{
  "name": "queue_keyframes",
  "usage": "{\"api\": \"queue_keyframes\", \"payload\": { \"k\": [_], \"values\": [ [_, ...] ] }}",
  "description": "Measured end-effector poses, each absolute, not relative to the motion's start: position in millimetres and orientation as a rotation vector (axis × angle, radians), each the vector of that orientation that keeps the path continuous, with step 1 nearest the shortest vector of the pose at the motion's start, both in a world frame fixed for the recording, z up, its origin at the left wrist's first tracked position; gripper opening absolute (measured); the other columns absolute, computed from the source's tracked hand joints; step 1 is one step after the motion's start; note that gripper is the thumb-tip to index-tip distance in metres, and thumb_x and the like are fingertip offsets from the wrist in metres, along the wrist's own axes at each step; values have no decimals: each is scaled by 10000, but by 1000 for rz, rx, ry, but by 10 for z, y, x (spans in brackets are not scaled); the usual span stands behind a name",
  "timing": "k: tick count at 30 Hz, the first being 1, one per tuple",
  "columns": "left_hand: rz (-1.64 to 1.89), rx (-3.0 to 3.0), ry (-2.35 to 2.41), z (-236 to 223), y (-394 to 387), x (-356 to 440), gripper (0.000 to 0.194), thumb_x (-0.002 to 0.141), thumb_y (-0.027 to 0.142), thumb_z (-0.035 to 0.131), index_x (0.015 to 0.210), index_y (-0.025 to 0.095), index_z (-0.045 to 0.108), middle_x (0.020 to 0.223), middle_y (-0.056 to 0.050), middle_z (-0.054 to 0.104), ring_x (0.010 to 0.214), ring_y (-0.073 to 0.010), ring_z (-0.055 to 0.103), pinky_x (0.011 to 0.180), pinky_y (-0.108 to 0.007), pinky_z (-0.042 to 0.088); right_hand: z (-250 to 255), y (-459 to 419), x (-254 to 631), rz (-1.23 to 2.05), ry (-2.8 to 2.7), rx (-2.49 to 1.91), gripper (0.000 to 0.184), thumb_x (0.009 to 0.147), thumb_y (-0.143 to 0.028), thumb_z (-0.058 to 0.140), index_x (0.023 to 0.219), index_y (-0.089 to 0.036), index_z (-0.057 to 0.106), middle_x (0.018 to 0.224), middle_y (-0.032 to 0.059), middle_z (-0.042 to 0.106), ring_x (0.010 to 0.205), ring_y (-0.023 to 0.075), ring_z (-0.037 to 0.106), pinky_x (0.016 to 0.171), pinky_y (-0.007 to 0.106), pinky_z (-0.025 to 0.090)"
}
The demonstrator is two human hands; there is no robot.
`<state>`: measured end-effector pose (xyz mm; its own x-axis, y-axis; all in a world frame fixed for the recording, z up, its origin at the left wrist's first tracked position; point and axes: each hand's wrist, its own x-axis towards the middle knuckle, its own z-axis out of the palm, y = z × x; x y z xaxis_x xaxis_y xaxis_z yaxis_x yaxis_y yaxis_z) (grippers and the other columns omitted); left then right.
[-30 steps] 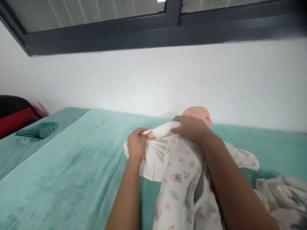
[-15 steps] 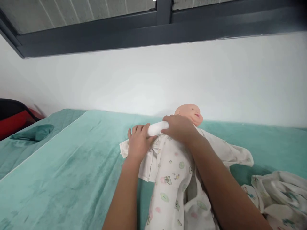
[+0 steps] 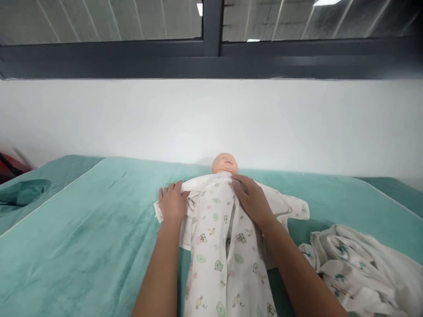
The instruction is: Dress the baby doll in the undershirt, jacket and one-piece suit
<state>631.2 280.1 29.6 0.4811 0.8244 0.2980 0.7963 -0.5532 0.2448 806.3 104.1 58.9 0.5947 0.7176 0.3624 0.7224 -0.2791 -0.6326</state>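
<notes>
A baby doll [image 3: 224, 163] lies on its back on the teal blanket [image 3: 82, 229], its head toward the wall. It wears a white printed sleepsuit [image 3: 218, 246] that is open down the front. My left hand [image 3: 172, 203] lies flat, fingers stretched out, on the suit's left sleeve and flap. My right hand [image 3: 251, 199] rests flat on the doll's chest over the right side of the suit, fingers stretched out. The doll's arms are hidden under the cloth.
A crumpled white printed cloth [image 3: 357, 259] lies at the right on the blanket. A folded teal cloth [image 3: 23, 193] sits at the far left, with something red [image 3: 6, 167] behind it. A white wall and dark window frame [image 3: 211, 57] rise behind the bed.
The doll's white arm, held up between both hands before, is now down and covered. Both hands have gone from gripping to lying flat on the suit. The view has shifted so the doll is centred.
</notes>
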Motion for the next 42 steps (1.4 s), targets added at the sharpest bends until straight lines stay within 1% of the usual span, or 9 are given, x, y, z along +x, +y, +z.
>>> {"api": "queue_keyframes", "payload": {
  "k": [6,11,16,22,24,29,33,37,42],
  "values": [
    [597,2655,1483,336,2763,6337,486,888,215,475,1367,149,523,1273,-154,620,1231,-341,520,1148,-519,270,162,549,8297,-280,-1152,-2337,495,902,-170,370,1369,-253,512,1463,36,513,1356,271,419,1142,524,254],
    [719,2538,1240,636,2560,6447,566,805,37,420,1349,138,542,1401,-123,542,1321,-271,466,1130,-401,364,183,629,8334,-302,-1074,-2380,530,858,-108,352,1338,-241,533,1409,53,559,1290,258,482,1132,491,246],
    [672,2407,637,1019,1973,6702,379,943,274,430,1277,251,607,1344,-14,611,1234,-200,561,1086,-334,429,232,648,8375,-197,-980,-2351,573,793,-83,388,1324,-236,535,1400,64,566,1291,269,472,1146,502,178],
    [564,2830,330,888,1584,6922,368,989,306,366,1243,235,622,1412,-8,567,1407,-186,382,1233,-400,169,213,644,8396,-115,-939,-2256,597,751,-68,383,1300,-246,539,1387,54,580,1312,225,470,1168,497,97],
    [530,2938,331,869,1574,7032,364,988,310,367,1258,234,598,1422,-16,556,1411,-187,368,1225,-394,167,201,657,8403,-103,-897,-2214,584,743,-63,380,1269,-248,556,1367,46,594,1298,214,481,1170,488,76],
    [145,3193,323,933,1473,7613,309,910,220,466,1178,168,611,1217,-107,650,1189,-243,545,1111,-415,304,215,655,8473,-132,-785,-2146,473,780,-105,390,1178,-228,613,1281,57,647,1232,230,519,1144,459,150],
    [-170,3275,368,894,1402,8079,313,894,168,468,1154,92,626,1224,-198,620,1140,-308,565,991,-459,385,248,606,8562,-156,-701,-2188,379,848,-204,414,1152,-224,639,1259,76,654,1204,264,536,1111,473,207],
    [-279,3251,355,885,1505,8218,221,844,183,566,1027,134,679,1122,-172,679,1088,-303,600,946,-434,416,242,566,8631,-159,-629,-2228,392,842,-265,461,1194,-209,625,1271,104,643,1204,285,535,1107,484,217],
    [-266,3240,343,1026,1635,8103,272,831,157,588,1095,174,652,1135,-143,686,1086,-286,607,926,-411,437,207,531,8683,-204,-530,-2208,397,819,-295,453,1154,-195,640,1188,112,676,1081,286,601,967,431,380]
  ]
}}
